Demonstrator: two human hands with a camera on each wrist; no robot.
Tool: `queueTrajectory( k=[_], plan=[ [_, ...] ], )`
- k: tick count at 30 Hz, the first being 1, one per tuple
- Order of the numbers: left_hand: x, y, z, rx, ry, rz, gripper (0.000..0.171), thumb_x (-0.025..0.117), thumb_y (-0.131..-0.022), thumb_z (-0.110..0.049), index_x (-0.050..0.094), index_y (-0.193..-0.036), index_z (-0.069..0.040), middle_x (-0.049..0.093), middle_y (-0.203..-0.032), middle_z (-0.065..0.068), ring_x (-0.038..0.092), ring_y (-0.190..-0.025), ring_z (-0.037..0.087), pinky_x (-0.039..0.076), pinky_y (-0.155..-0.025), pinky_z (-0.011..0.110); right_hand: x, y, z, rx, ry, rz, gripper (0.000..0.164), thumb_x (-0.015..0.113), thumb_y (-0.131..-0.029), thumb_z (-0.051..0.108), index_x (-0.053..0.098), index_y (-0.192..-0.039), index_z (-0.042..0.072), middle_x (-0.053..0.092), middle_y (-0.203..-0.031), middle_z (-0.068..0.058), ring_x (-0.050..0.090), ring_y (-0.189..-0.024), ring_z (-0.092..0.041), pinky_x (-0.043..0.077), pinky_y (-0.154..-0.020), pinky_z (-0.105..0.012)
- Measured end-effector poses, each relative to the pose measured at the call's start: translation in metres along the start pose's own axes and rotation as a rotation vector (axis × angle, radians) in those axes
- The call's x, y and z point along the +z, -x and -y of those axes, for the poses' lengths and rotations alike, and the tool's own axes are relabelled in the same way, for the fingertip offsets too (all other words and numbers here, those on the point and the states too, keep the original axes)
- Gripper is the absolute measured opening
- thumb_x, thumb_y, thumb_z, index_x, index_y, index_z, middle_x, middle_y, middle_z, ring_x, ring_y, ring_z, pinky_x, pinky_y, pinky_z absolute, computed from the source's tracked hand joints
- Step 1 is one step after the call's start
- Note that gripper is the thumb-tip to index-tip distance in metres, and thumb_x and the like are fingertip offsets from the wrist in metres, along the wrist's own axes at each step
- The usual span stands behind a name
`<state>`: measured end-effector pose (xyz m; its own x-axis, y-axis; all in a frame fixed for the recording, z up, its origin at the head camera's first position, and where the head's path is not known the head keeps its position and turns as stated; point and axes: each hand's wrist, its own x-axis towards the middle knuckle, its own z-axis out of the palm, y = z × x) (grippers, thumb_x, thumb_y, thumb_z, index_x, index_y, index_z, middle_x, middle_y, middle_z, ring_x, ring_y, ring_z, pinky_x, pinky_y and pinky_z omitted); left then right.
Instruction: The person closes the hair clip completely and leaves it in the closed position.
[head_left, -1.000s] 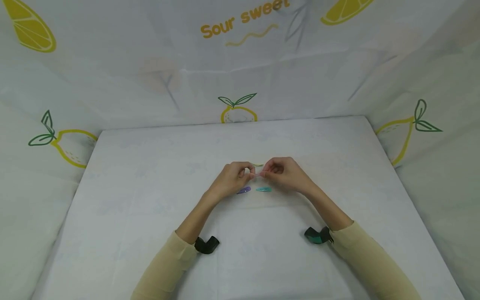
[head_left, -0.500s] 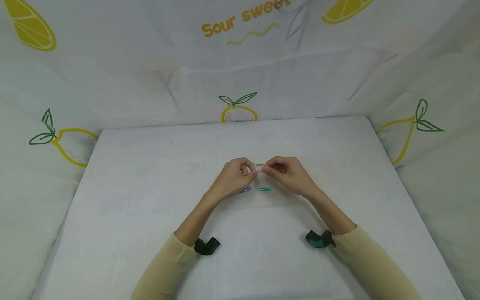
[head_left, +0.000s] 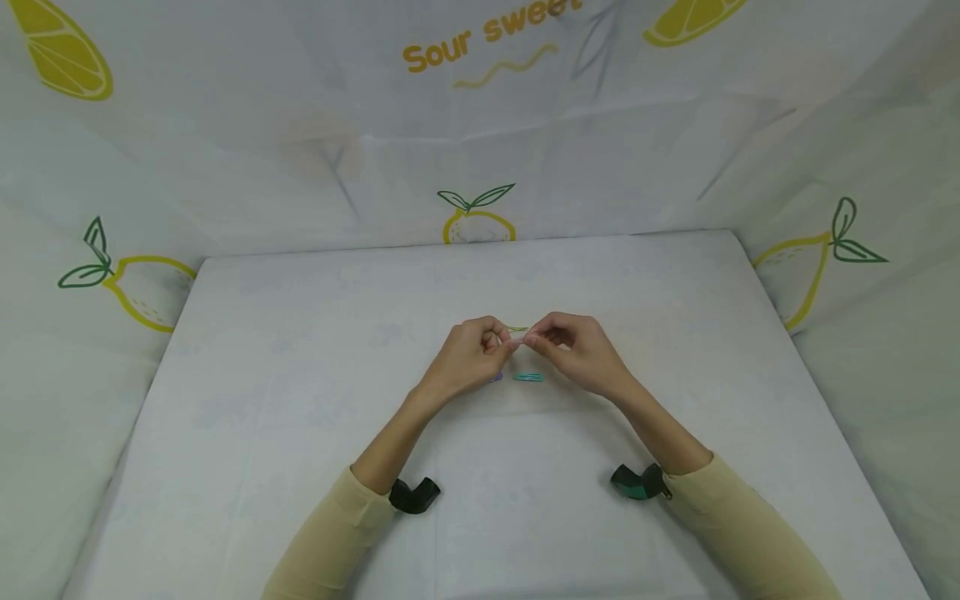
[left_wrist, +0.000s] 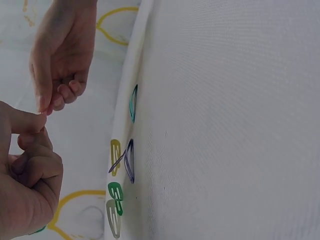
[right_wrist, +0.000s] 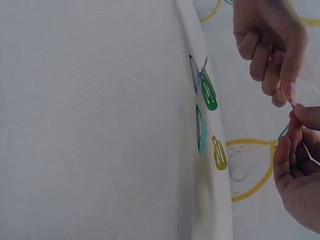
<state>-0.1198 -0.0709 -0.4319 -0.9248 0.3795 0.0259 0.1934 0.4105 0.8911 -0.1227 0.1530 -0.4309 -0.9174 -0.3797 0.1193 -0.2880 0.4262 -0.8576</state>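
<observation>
Between the fingertips of both hands is a small pink hair clip (right_wrist: 292,104), mostly hidden by the fingers. My left hand (head_left: 474,350) pinches one end with thumb and index finger, and my right hand (head_left: 576,348) pinches the other, over the table. Nearer to me, a teal snap hair clip (head_left: 528,377) lies on the cloth, with a purple one (head_left: 497,377) partly covered by the left hand. Behind the hands a yellow clip (head_left: 517,328) shows as a thin line. A green clip (left_wrist: 115,192) and a grey-green one (left_wrist: 114,219) appear in the left wrist view.
A white cloth covers the table (head_left: 300,433), with lemon-printed white curtain (head_left: 300,167) behind and at both sides. Black wrist devices (head_left: 415,496) stick out inward from the cuffs of the beige sleeves (head_left: 330,533).
Both hands have risen slightly and the left has shifted right, hiding more of the purple clip. Less of the pink clip shows between the fingertips. The teal clip lies still.
</observation>
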Motion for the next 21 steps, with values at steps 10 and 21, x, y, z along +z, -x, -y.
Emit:
queueTrajectory(
  k=[10,21],
  plan=[
    [0.0049,0.0015,-0.0042,0.042,0.023,-0.105,0.016,0.067,-0.1,-0.01,0.067,-0.087,-0.002,0.049,-0.058,-0.005,0.04,-0.051,0.005,0.033,-0.051,0.02,0.0015,0.0004,0.0039,-0.102,0.101,-0.142,0.006,0.079,-0.098,0.007,0.077,-0.095,0.003,0.079,-0.091,-0.011,0.071,-0.077,-0.017,0.053,-0.071,-0.023],
    [-0.0002,0.0008,0.0009,0.035,0.022,-0.094,0.018,0.071,-0.101,-0.013,0.067,-0.086,-0.004,0.053,-0.062,-0.003,0.043,-0.054,0.007,0.035,-0.054,0.021,-0.0001,0.0004,0.0013,-0.052,0.026,-0.123,0.008,0.078,-0.1,0.009,0.076,-0.098,0.002,0.08,-0.097,-0.015,0.078,-0.087,-0.034,0.055,-0.076,-0.019]
  ],
)
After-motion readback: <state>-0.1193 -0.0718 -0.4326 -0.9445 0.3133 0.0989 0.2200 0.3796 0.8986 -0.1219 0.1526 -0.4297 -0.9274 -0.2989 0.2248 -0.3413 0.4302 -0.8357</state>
